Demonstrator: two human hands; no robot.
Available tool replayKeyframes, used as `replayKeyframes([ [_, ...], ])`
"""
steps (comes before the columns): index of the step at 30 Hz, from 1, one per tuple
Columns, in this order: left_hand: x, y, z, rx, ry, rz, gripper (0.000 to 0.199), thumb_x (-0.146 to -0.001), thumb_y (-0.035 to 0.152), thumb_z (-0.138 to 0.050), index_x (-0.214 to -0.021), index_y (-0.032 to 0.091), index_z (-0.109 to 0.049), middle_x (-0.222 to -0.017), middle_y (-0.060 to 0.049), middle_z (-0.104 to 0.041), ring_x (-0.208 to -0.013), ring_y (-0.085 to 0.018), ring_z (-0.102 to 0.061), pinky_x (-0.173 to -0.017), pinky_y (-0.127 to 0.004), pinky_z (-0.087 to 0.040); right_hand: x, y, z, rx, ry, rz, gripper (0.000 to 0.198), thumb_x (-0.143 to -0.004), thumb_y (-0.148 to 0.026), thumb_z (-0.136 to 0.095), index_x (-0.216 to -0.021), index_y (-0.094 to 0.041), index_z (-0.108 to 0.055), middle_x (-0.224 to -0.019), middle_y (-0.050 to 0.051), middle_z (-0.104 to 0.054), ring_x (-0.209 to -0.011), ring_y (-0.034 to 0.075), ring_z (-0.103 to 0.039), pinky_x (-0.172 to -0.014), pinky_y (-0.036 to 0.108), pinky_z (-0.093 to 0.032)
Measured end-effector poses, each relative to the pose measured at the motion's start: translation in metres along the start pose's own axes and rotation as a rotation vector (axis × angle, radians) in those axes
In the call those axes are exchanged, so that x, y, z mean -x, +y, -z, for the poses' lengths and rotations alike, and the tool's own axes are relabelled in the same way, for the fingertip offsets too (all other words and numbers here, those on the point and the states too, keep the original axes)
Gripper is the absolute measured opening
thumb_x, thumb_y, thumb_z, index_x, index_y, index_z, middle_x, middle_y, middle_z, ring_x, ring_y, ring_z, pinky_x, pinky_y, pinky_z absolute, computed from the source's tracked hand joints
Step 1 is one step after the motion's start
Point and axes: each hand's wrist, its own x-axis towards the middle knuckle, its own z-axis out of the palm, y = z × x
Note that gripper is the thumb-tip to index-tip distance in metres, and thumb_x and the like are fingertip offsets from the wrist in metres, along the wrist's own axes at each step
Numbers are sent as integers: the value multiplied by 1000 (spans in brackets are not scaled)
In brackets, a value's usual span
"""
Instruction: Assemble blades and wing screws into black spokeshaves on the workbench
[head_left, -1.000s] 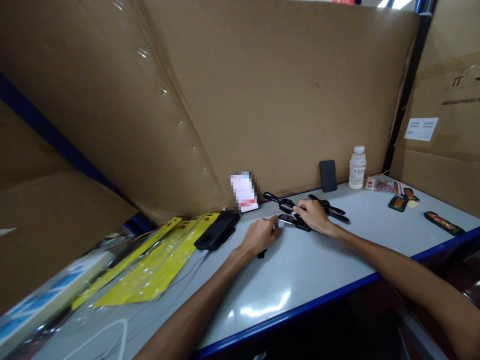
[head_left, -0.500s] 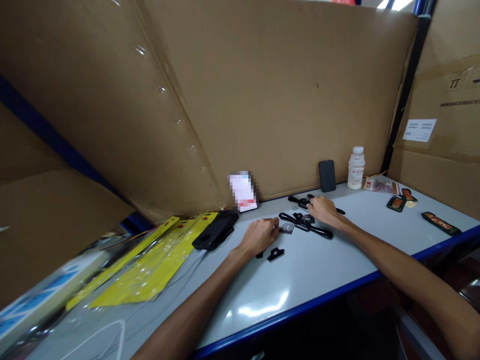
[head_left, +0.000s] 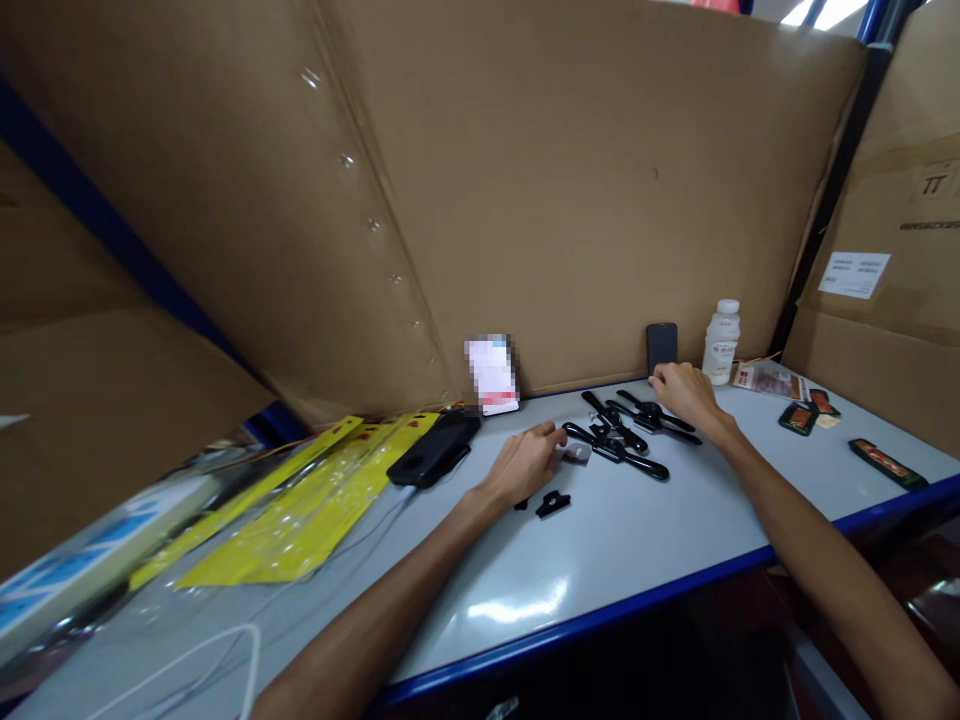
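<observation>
My left hand (head_left: 527, 465) rests low over the table with its fingers bent together; anything in them is hidden. Beside its fingertips lies a small flat metal blade (head_left: 577, 454). Several black two-handled spokeshaves cluster to the right: a front spokeshave (head_left: 616, 452), another (head_left: 628, 436) crossing behind it, and a third (head_left: 664, 424) nearest my right hand. My right hand (head_left: 686, 395) hangs behind them, fingers curled, in front of a dark phone (head_left: 661, 343). Whether it holds a small part cannot be seen. A black clamp-shaped part (head_left: 553, 504) lies in front of my left hand.
A lit phone (head_left: 492, 375) leans against the cardboard wall (head_left: 525, 200). Left are a black power bank (head_left: 435, 450) with a cable and yellow plastic packs (head_left: 300, 530). A white bottle (head_left: 721, 345) and small dark packets (head_left: 889, 463) stand or lie at right.
My right hand has moved back and right, off the spokeshaves, to in front of the dark phone. The rear spokeshaves now show fully and have shifted. My left hand has barely moved.
</observation>
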Motion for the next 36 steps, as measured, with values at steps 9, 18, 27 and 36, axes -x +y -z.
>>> replayKeyframes([
  [9,-2,-6,-9,33,54,-122,28,-91,11,-43,-103,22,-65,-104,-7,-64,-98,-22,-62,-79,-30,-47,-9,19,-10,18,-334,61,35,-90,-42,-69,-112,-16,-70,-115,13,-69,-103,27,-66,-83,36,-51],
  [18,-2,-6,-9,30,33,-131,29,-90,10,-42,-103,21,-66,-106,-7,-65,-100,-22,-63,-82,-30,-48,-20,32,-22,41,-394,63,37,-96,-37,-63,-128,-18,-59,-128,11,-60,-107,24,-63,-88,45,-54],
  [27,-2,-4,-7,42,25,-128,29,-90,10,-42,-101,21,-67,-106,-8,-66,-99,-22,-63,-83,-30,-49,-20,43,-17,30,-385,19,38,-96,-38,-63,-128,-18,-58,-128,10,-60,-107,25,-63,-88,46,-55],
  [36,-2,-7,-6,38,53,-80,29,-90,13,-43,-102,21,-68,-105,-8,-67,-99,-23,-64,-81,-31,-49,-6,33,0,-48,-489,72,33,-86,-47,-69,-84,-15,-73,-84,7,-73,-72,19,-67,-64,28,-49],
])
